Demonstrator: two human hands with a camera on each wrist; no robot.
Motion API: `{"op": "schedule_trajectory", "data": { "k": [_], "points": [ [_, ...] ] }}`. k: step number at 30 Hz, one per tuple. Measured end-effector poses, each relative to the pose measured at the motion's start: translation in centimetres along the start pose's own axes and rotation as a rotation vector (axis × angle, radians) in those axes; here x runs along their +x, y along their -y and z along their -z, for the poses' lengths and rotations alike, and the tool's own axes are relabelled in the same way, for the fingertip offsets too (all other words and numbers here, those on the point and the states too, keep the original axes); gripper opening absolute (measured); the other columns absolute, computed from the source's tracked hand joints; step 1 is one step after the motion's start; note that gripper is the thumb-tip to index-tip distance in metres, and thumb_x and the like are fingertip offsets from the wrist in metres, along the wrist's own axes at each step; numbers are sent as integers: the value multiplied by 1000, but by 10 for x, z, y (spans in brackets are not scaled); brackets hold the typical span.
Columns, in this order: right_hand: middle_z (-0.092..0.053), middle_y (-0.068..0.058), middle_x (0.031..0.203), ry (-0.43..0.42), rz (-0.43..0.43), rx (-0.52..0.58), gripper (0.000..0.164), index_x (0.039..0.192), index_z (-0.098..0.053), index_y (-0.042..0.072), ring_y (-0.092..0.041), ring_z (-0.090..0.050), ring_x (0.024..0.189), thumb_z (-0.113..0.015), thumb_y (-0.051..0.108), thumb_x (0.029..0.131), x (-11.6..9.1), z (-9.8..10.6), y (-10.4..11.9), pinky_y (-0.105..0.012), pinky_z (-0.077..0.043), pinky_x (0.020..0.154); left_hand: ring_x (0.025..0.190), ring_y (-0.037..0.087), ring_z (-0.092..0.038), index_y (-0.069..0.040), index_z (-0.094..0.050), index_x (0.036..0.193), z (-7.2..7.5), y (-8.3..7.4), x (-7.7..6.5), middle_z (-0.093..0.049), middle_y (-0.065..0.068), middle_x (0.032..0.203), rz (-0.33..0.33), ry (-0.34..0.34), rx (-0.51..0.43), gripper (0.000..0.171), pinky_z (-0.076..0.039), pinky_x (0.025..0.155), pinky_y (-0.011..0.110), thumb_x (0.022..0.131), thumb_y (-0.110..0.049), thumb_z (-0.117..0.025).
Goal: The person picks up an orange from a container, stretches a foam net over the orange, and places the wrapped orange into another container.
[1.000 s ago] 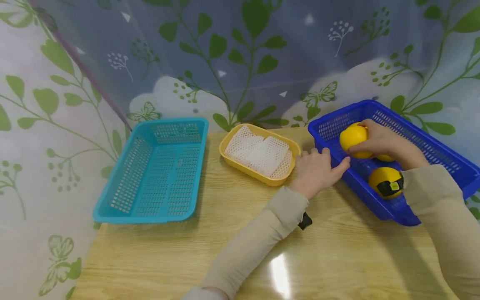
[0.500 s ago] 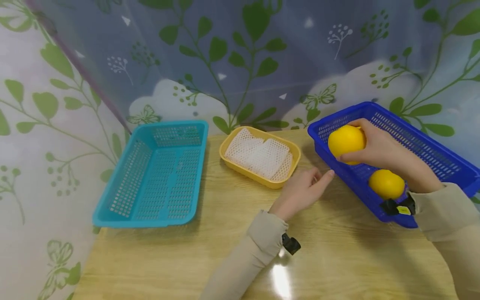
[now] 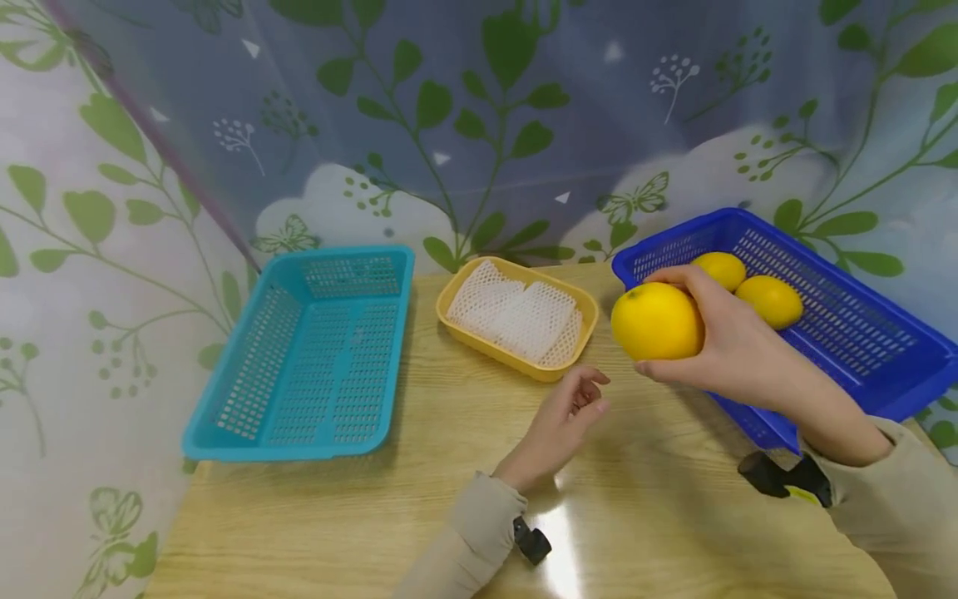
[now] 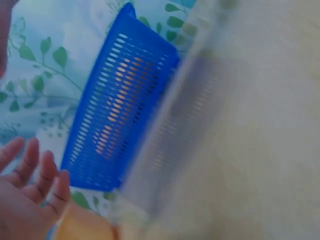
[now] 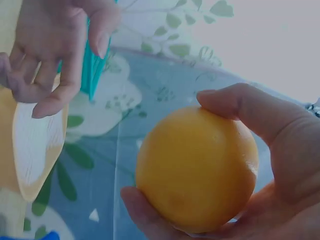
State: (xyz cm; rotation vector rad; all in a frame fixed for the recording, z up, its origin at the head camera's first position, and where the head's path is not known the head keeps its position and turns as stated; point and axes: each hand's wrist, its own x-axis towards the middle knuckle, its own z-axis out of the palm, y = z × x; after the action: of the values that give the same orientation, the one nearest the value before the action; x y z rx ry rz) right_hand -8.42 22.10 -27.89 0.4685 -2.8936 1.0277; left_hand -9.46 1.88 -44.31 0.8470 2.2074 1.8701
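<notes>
Yellow fruit (image 3: 653,323) is moving out past blue basket (image 3: 868,329); R hand (image 3: 737,345) is gripping its sides, prob. b/c it's round; L hand (image 3: 555,428) is hanging half-open, holding nada.

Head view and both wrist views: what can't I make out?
Left wrist view: the contents of the rectangular blue plastic basket, behind its slotted wall; the pale area at right is blurred.
Head view: part of that basket's wall, behind the round yellow fruit and the right grip.
Right wrist view: most of the rectangular teal plastic basket, behind the left grip and cut off by the top edge.
</notes>
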Motion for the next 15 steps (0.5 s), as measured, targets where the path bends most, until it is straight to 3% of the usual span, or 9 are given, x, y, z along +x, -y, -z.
{"op": "schedule_trajectory", "data": {
  "k": [5, 8, 12, 15],
  "points": [
    [-51, -14, 132, -52, 79, 82, 88, 141, -38, 10, -32, -59, 98, -89, 19, 70, -11, -12, 12, -49, -51, 75, 83, 18, -48, 4, -44, 129, 8, 22, -20, -50, 24, 98, -65, 10, -218, 44, -44, 74, 25, 96, -26, -45],
    [-52, -8, 131, -95, 136, 141, 89, 139, -39, 12, -25, -58, 98, -91, 12, 67, -18, -24, 16, -40, -51, 78, 86, 28, -48, 4, -40, 132, 12, 36, -32, -47, 29, 103, -99, 24, -321, 50, -44, 77, 31, 95, -28, -45],
    [-50, -1, 133, -134, 180, 271, 91, 139, -40, 12, -17, -56, 100, -90, 2, 64, -26, -44, 19, -26, -50, 81, 87, 41, -47, 2, -37, 136, 14, 52, -47, -46, 30, 110, -121, 26, -340, 56, -45, 77, 33, 95, -36, -47],
    [-47, -4, 134, -148, 217, 419, 92, 139, -40, 8, -16, -55, 104, -88, -7, 62, -27, -61, 17, -24, -51, 82, 90, 48, -46, 0, -33, 140, 16, 61, -54, -46, 31, 117, -112, 27, -337, 70, -45, 76, 33, 97, -54, -45]
  ]
}}
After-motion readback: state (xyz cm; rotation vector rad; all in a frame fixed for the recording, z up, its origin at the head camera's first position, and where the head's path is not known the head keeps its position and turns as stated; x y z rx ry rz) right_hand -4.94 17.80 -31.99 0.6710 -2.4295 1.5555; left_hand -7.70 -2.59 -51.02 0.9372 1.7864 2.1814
